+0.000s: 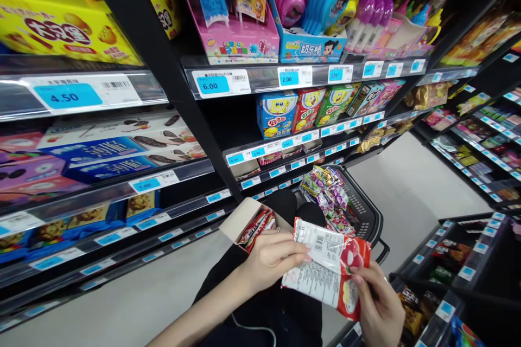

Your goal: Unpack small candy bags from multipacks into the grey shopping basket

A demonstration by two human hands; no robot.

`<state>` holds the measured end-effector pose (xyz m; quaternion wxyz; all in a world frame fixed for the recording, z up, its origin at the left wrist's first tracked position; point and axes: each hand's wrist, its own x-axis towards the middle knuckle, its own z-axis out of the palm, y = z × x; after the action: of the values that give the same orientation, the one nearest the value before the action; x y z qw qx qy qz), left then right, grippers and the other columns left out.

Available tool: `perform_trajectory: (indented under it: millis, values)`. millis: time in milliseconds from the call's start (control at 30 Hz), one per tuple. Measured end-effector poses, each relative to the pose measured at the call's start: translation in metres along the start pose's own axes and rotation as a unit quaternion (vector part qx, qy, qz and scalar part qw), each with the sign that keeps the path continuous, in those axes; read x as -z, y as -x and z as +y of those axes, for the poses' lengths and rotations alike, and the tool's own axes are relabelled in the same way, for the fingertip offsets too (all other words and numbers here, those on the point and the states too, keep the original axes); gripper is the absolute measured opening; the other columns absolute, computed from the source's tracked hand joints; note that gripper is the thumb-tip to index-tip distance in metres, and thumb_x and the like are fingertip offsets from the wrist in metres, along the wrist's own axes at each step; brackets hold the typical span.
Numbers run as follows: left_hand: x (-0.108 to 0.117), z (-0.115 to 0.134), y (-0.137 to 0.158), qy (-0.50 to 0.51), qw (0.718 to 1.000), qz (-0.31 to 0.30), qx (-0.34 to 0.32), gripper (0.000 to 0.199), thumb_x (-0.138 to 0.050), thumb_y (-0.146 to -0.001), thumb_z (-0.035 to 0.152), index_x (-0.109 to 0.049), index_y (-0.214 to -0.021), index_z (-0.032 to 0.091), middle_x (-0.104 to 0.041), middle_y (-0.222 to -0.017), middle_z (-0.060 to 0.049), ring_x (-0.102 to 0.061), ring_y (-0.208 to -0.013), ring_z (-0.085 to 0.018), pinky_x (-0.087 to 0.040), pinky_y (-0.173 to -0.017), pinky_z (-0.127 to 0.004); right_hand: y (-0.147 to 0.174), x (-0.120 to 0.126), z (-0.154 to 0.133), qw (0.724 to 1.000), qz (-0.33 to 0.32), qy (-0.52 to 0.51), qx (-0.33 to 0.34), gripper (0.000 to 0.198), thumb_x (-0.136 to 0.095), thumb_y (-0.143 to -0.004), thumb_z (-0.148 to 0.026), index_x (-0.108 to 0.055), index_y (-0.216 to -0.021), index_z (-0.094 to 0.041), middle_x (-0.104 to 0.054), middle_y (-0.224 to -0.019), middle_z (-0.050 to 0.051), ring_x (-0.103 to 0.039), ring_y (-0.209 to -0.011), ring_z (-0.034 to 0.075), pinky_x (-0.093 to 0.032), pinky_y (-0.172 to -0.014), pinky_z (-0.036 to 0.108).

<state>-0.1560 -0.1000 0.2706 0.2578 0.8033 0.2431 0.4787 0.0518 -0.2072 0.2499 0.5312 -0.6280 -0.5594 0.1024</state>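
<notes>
Both of my hands hold a red and white snack packet [321,282], its printed back with a barcode facing up. A fold or seam runs along its middle; I cannot tell whether a second packet lies beneath. My left hand [268,260] has its fingers closed over the packet's left side. At the right end, my right hand [378,301] pinches the red part between thumb and fingers. Just behind my left hand, an open cardboard box [240,219] rests by my lap with several red packets [258,227] inside.
A dark shopping basket [368,209] stands on the floor beyond my knees, holding several shiny snack bags [328,195]. Shelves [228,78] of boxed sweets with price labels rise in front and to the left. Lower racks [456,282] of snacks stand close on the right.
</notes>
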Motion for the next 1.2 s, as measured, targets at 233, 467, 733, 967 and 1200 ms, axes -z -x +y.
perform_trajectory:
  millis: [233, 467, 733, 967, 1200]
  values:
    - [0.006, -0.002, -0.003, 0.046, 0.994, -0.075, 0.061, 0.022, -0.054, -0.091, 0.024, -0.073, -0.083, 0.015, -0.073, -0.065, -0.003, -0.064, -0.053, -0.012, -0.045, -0.053, -0.021, -0.004, 0.001, -0.011, 0.976, -0.053, -0.087, -0.191, 0.026, -0.058, -0.086, -0.036, -0.056, -0.065, -0.020, -0.056, -0.056, -0.002, -0.050, -0.049, 0.012, -0.038, -0.045, 0.020]
    - [0.011, -0.002, -0.009, 0.190, 0.923, -0.152, 0.299, 0.017, -0.054, -0.086, 0.024, -0.068, -0.084, 0.015, -0.056, -0.057, 0.003, -0.045, -0.050, -0.009, -0.034, -0.049, -0.019, -0.009, 0.004, -0.010, 0.984, -0.058, -0.096, -0.136, 0.024, -0.063, -0.082, -0.035, -0.060, -0.065, -0.019, -0.058, -0.055, -0.001, -0.051, -0.048, 0.011, -0.038, -0.046, 0.020]
    - [-0.005, -0.006, 0.004, 0.358, 0.847, -0.104, 0.379, 0.033, -0.070, -0.072, 0.044, -0.065, -0.081, 0.012, -0.051, -0.058, 0.003, -0.040, -0.049, -0.007, -0.029, -0.045, -0.018, -0.003, -0.009, -0.019, 0.934, 0.033, -0.238, -0.265, 0.023, -0.072, -0.075, -0.041, -0.059, -0.073, -0.021, -0.060, -0.063, -0.002, -0.053, -0.054, 0.011, -0.043, -0.051, 0.019]
    - [0.013, 0.002, 0.008, 0.258, 0.904, -0.185, 0.288, 0.021, -0.049, -0.089, 0.027, -0.062, -0.101, 0.015, -0.062, -0.072, -0.002, -0.056, -0.057, -0.011, -0.045, -0.054, -0.019, -0.005, 0.005, -0.001, 0.894, -0.062, -0.314, -0.312, 0.023, -0.075, -0.072, -0.031, -0.055, -0.076, -0.023, -0.061, -0.069, -0.001, -0.054, -0.055, 0.012, -0.045, -0.050, 0.021]
    - [0.007, 0.013, 0.006, 0.085, 0.982, -0.087, 0.142, 0.011, -0.045, -0.091, 0.016, -0.056, -0.089, 0.017, -0.063, -0.067, 0.000, -0.056, -0.055, -0.011, -0.043, -0.054, -0.019, 0.000, 0.002, -0.017, 0.910, 0.040, -0.308, -0.274, 0.031, -0.079, -0.069, -0.036, -0.051, -0.068, -0.022, -0.058, -0.065, -0.003, -0.052, -0.059, 0.011, -0.043, -0.058, 0.019]
